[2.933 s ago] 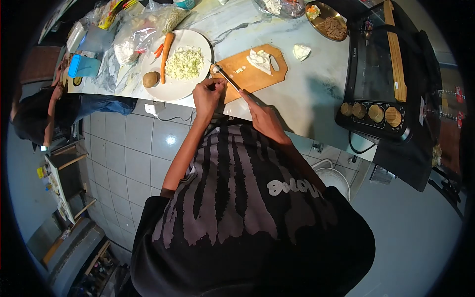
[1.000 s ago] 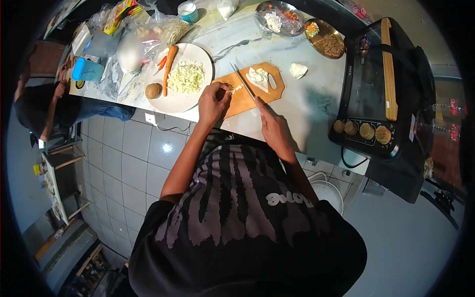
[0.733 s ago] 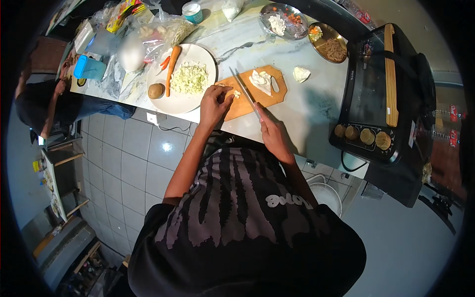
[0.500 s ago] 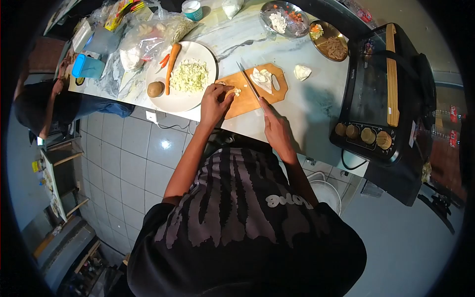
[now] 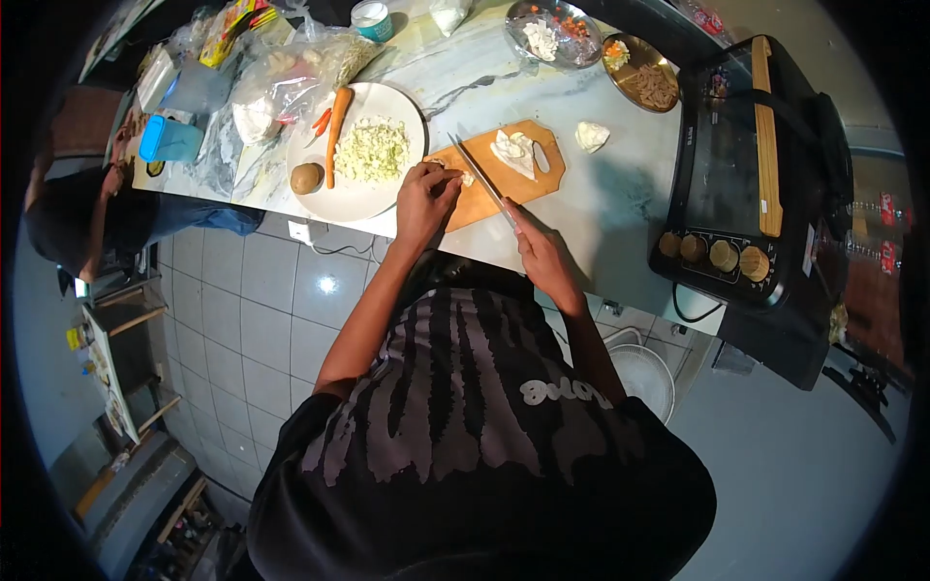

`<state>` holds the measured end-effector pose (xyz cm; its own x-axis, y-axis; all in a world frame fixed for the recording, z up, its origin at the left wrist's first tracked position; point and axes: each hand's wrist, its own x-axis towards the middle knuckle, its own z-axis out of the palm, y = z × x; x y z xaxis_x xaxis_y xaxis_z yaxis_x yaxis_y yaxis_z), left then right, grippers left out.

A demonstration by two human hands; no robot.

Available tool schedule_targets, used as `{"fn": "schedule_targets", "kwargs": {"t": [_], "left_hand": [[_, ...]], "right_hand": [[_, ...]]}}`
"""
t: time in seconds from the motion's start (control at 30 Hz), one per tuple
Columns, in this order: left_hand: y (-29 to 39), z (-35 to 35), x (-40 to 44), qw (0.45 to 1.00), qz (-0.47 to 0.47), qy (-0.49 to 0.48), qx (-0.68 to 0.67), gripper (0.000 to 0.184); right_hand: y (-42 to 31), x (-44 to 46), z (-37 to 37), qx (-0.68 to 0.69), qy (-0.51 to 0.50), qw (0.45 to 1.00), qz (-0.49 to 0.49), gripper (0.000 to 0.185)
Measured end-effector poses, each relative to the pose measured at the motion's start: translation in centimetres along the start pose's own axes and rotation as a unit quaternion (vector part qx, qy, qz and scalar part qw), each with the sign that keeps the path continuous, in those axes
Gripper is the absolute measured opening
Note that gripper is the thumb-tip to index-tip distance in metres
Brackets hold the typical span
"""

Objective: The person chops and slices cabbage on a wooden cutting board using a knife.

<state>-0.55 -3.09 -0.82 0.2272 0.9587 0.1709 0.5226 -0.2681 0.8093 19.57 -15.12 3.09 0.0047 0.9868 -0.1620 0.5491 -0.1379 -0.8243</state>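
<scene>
My right hand (image 5: 539,250) grips a knife (image 5: 479,169), its blade slanting up and left across the wooden cutting board (image 5: 494,196). On the board's left side my left hand (image 5: 424,205) is closed, fingertips pinched at a small whitish piece of food (image 5: 466,179) close beside the blade. A larger soft white piece (image 5: 513,152) lies on the far right part of the board, near its handle hole. To the left, a white plate (image 5: 312,204) carries chopped pale green vegetable (image 5: 372,150), a carrot (image 5: 337,136) and a brown potato (image 5: 307,178).
Another white lump (image 5: 592,137) sits right of the board. Behind are a bowl of chopped food (image 5: 523,17) and a metal plate with shredded food (image 5: 654,87). A black toaster oven (image 5: 727,174) stands right. Plastic bags (image 5: 291,77) lie left, near another person (image 5: 92,218).
The knife's blade has shifted slightly left and down, closer to my left fingertips. My left hand stays at almost the same spot on the board.
</scene>
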Motion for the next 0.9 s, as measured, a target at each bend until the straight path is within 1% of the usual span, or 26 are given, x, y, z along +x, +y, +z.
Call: {"fn": "schedule_targets", "kwargs": {"t": [0.03, 0.1, 0.13, 0.2, 0.23, 0.27, 0.3, 0.33, 0.37, 0.43, 0.47, 0.53, 0.6, 0.7, 0.73, 0.77, 0.8, 0.83, 0.87, 0.9], "left_hand": [[-0.1, 0.0, 0.0, 1.000, 0.002, -0.004, -0.002, 0.018], [-0.3, 0.1, 0.2, 0.999, 0.039, 0.007, 0.037, 0.016], [0.1, -0.1, 0.3, 0.999, 0.029, 0.000, 0.027, 0.014], [0.6, -0.2, 0.8, 0.999, -0.010, -0.041, 0.021, 0.015], [0.8, -0.6, 1.1, 0.997, 0.014, -0.059, 0.046, 0.019], [0.6, -0.7, 1.4, 0.996, 0.038, -0.069, 0.038, 0.020], [0.9, -1.1, 1.8, 0.994, 0.034, -0.100, 0.040, 0.019], [1.1, -1.5, 2.2, 0.990, 0.032, -0.130, 0.043, 0.018], [0.9, -1.6, 2.6, 0.989, 0.036, -0.137, 0.041, 0.018], [0.2, -1.6, 3.0, 0.985, 0.088, -0.147, 0.017, 0.019], [-0.3, -1.3, 3.5, 0.984, 0.095, -0.152, 0.013, 0.019], [-1.1, -1.4, 3.8, 0.966, 0.185, -0.179, -0.008, 0.021], [-1.6, -1.4, 3.8, 0.960, 0.201, -0.195, 0.009, 0.021], [-1.4, -1.6, 4.3, 0.959, 0.200, -0.197, -0.026, 0.022], [-0.5, -2.0, 4.5, 0.957, 0.176, -0.230, -0.014, 0.021], [0.0, -2.3, 4.7, 0.953, 0.151, -0.263, 0.000, 0.021], [-0.3, -2.0, 4.9, 0.950, 0.161, -0.269, -0.003, 0.021], [-0.9, -1.5, 4.9, 0.949, 0.193, -0.250, -0.006, 0.021], [-1.5, -1.1, 5.0, 0.946, 0.225, -0.231, -0.010, 0.020], [-1.7, -0.8, 5.2, 0.943, 0.233, -0.237, -0.012, 0.020]], "right_hand": [[0.2, -0.1, 0.4, 0.009, 0.011, 1.000, -0.007, 0.044], [0.5, 0.2, 0.8, 0.014, 0.032, 0.999, -0.008, 0.045], [0.6, 0.1, 0.9, 0.004, 0.032, 0.999, -0.015, 0.046], [0.8, -0.8, 0.9, -0.008, 0.033, 0.999, 0.000, 0.048], [0.5, -0.9, 0.9, 0.016, 0.019, 0.999, 0.031, 0.049], [0.2, -0.8, 1.2, 0.042, 0.005, 0.997, 0.057, 0.050], [0.3, -0.7, 1.7, 0.070, 0.040, 0.996, 0.026, 0.049], [0.4, -0.7, 2.0, 0.071, 0.045, 0.996, 0.032, 0.049], [0.4, -0.7, 2.1, 0.071, 0.045, 0.996, 0.030, 0.051], [0.0, -1.1, 2.7, 0.072, 0.052, 0.995, 0.037, 0.052], [0.1, -1.0, 3.0, 0.073, 0.053, 0.995, 0.044, 0.051], [-1.1, -1.0, 3.3, 0.076, 0.054, 0.994, 0.061, 0.050], [-2.2, -0.9, 3.5, 0.042, 0.016, 0.986, 0.162, 0.048], [-3.2, -0.9, 4.5, 0.014, 0.034, 0.979, 0.201, 0.048], [-3.7, -1.0, 4.8, 0.015, 0.044, 0.977, 0.207, 0.048], [-4.1, -1.1, 5.1, 0.041, 0.045, 0.969, 0.239, 0.048], [-4.5, -1.0, 5.3, 0.066, 0.048, 0.960, 0.269, 0.048], [-3.8, -1.2, 6.3, 0.068, 0.059, 0.958, 0.272, 0.048], [-2.4, -1.5, 7.9, 0.070, 0.116, 0.966, 0.220, 0.049], [-2.5, -1.5, 8.5, 0.069, 0.171, 0.968, 0.168, 0.050]]}}
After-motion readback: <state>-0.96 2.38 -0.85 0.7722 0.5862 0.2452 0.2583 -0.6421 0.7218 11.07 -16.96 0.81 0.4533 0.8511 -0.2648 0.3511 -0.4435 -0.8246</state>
